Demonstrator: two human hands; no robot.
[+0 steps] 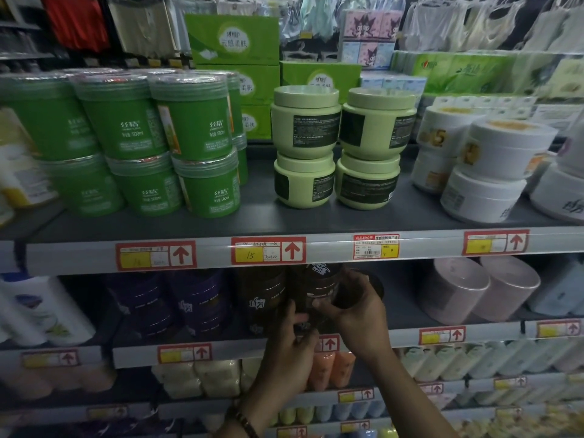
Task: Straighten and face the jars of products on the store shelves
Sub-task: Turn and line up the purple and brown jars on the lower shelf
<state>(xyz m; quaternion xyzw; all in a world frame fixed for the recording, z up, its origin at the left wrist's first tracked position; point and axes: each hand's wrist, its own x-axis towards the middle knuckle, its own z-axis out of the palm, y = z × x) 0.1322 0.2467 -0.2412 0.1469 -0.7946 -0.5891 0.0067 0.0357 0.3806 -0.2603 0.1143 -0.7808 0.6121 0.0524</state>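
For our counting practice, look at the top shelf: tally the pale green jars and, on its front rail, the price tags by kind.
Pale green jars: 4
Red arrow price tags: 3
White barcode price tag: 1
Total: 8
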